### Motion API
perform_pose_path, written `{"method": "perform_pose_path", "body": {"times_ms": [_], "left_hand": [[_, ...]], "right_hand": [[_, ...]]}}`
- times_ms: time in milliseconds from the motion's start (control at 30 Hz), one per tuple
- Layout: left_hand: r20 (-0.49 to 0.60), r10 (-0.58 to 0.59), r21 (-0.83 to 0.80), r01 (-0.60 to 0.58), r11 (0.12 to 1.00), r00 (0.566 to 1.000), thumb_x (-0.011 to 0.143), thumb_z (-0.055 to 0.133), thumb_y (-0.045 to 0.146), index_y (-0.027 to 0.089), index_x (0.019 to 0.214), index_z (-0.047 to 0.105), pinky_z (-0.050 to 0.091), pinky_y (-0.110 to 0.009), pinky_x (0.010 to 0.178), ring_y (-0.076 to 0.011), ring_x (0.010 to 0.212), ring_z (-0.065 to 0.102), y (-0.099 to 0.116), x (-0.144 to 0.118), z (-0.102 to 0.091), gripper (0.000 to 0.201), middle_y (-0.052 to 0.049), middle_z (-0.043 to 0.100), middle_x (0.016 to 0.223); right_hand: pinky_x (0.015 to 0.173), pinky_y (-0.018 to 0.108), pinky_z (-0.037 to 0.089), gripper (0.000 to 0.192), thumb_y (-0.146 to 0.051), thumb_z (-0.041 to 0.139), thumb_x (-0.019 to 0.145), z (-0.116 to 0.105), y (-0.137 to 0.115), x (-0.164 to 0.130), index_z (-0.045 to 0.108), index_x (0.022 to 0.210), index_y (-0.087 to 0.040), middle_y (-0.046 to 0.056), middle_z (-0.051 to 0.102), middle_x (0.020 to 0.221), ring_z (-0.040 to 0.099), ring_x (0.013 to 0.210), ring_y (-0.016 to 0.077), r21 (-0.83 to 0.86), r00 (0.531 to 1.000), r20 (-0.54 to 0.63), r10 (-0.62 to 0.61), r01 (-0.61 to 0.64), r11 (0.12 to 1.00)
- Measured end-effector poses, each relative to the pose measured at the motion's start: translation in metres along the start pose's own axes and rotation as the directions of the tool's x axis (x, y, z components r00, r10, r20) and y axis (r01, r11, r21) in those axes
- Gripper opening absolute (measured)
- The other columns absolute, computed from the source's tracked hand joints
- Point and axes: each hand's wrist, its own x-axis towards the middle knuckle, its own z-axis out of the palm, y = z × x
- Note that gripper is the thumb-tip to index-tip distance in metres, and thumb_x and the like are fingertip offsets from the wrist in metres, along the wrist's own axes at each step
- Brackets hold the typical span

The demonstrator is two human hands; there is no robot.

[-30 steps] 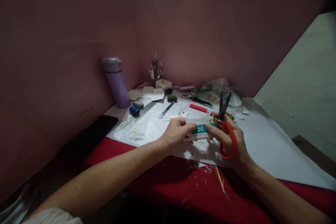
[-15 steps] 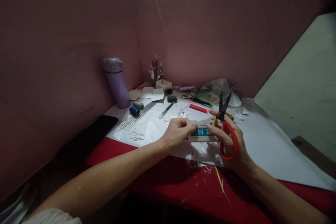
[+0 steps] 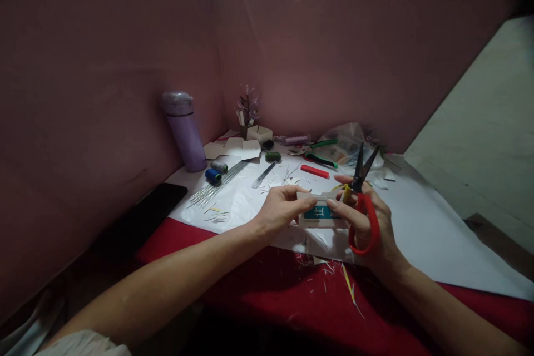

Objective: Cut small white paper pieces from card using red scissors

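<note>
**Already trimmed scraps lie about, and a small card is held between both hands**

Plainly some cutting is done: pale paper scraps (image 3: 292,181) are strewn over the white sheet (image 3: 417,222), and thin slivers (image 3: 329,270) lie on the red cloth (image 3: 292,300) at the near edge. The left hand (image 3: 279,208) pinches the left end of a small card with a teal label (image 3: 321,213), fingers closed on it. The right hand (image 3: 369,222) steadies the card's right end with its fingertips while also carrying the red-handled scissors (image 3: 362,200), fingers wrapped through and around the handle. The blades point up and away from the card, slightly parted, so no cut is under way at this instant. The card is lifted just above the sheet, in front of the person, and looks whole as far as can be told; any cutting of it seems yet to come.

Farther back stand a purple bottle (image 3: 183,130), thread spools (image 3: 217,171), a bundle of thin wires (image 3: 217,186), a red marker (image 3: 315,171) and a plastic bag (image 3: 348,142).
</note>
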Motion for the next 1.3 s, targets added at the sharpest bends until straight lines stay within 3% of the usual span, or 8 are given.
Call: {"method": "perform_pose_path", "body": {"times_ms": [133,367,667,1300], "left_hand": [[-0.032,-0.067,-0.031,0.066,0.997,0.997,0.063,0.072,0.031,0.012,0.069,0.062,0.038,-0.024,0.056,-0.009,0.054,0.051,-0.001,0.0,0.0,0.022,0.0,0.059,0.062],[-0.082,-0.126,-0.077,0.12,0.99,0.989,0.062,0.072,0.027,0.014,0.069,0.061,0.039,-0.024,0.051,-0.0104,0.051,0.052,-0.004,0.003,-0.003,0.018,0.001,0.058,0.06],[-0.139,-0.105,-0.077,0.095,0.992,0.985,0.061,0.071,0.026,0.015,0.064,0.059,0.038,-0.024,0.052,-0.0094,0.05,0.05,0.0,0.0,0.002,0.017,0.001,0.056,0.056],[-0.193,-0.081,-0.123,0.057,0.991,0.978,0.059,0.071,0.022,0.013,0.061,0.056,0.037,-0.025,0.053,-0.0084,0.047,0.048,-0.002,-0.004,0.007,0.018,0.001,0.055,0.054]], "right_hand": [[0.053,0.025,0.045,0.04,-0.027,0.07,0.067,-0.001,0.001,-0.001,0.057,0.104,-0.024,-0.005,0.051,0.066,0.052,0.057,0.0113,-0.011,1.0,0.025,-0.012,0.012,1.0],[0.064,0.03,0.047,0.035,-0.023,0.063,0.073,-0.005,0.011,0.001,0.06,0.108,-0.026,0.0,0.059,0.082,0.059,0.073,0.0164,0.078,0.998,0.061,-0.02,0.015,0.997],[0.058,0.029,0.045,0.039,-0.024,0.065,0.069,-0.003,0.006,0.0,0.058,0.107,-0.024,-0.002,0.056,0.074,0.053,0.062,0.0139,-0.088,0.995,0.081,-0.063,0.07,0.994],[0.05,0.025,0.041,0.042,-0.03,0.067,0.07,0.001,-0.002,-0.005,0.056,0.11,-0.024,-0.003,0.054,0.07,0.049,0.056,0.012,-0.152,0.994,0.101,-0.036,0.051,0.987]]}}
